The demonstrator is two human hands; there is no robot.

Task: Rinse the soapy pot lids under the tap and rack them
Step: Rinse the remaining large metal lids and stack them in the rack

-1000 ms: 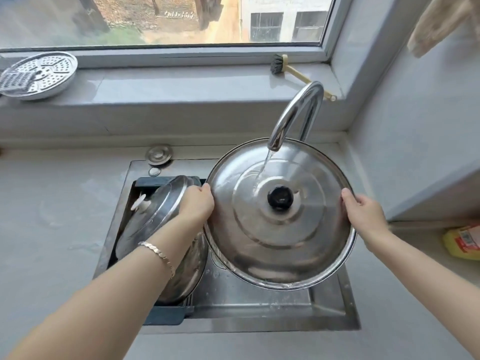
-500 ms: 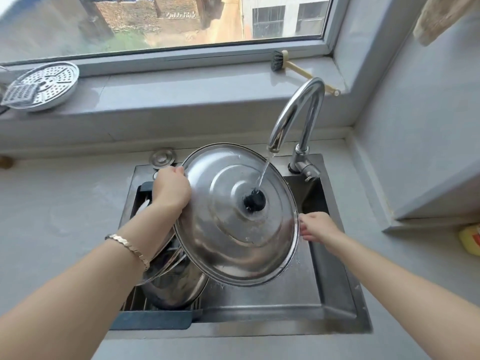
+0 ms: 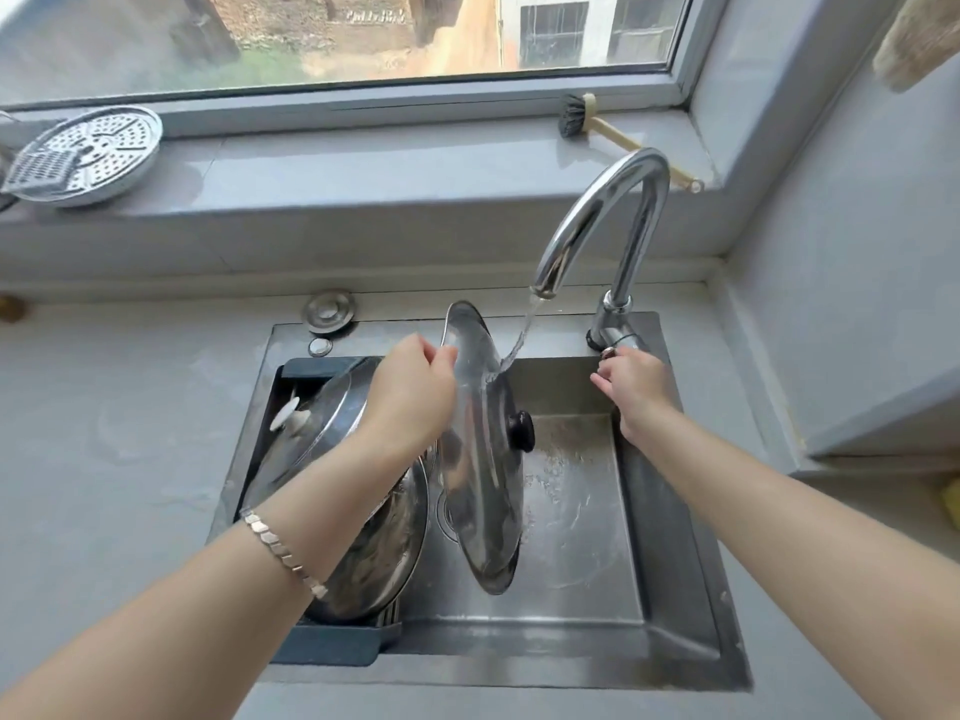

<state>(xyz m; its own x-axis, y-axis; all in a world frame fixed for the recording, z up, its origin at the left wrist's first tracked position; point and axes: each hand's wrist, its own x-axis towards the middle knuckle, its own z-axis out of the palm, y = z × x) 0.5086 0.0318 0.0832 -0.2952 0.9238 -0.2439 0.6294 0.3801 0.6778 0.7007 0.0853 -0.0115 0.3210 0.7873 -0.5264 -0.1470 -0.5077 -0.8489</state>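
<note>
- Nearest me, I'm seeing the dark rack (image 3: pixel 332 649) sitting in the left side of the sink (image 3: pixel 670 605), already carrying racked lids (image 3: pixel 322 439), one with a white knob.
- I'm holding the big steel lid (image 3: pixel 480 459) with my left hand (image 3: pixel 410 394), fingers pinched closed on its upper rim, lid turned nearly edge-on and hanging upright over the basin, black knob facing right.
- Water from the tap (image 3: pixel 597 220) is running onto the lid's upper face; I'm judging this the tail of the rinse step.
- Farther back, my right hand (image 3: pixel 631 381) is reaching at the tap lever (image 3: pixel 615 340), fingers loosely curled, holding nothing; I can't tell if they're touching it.
- Next move, I'm guessing: shut the water off, then swing the lid left into the rack beside the others, one-handed, so watching for a wet-rim slip.
</note>
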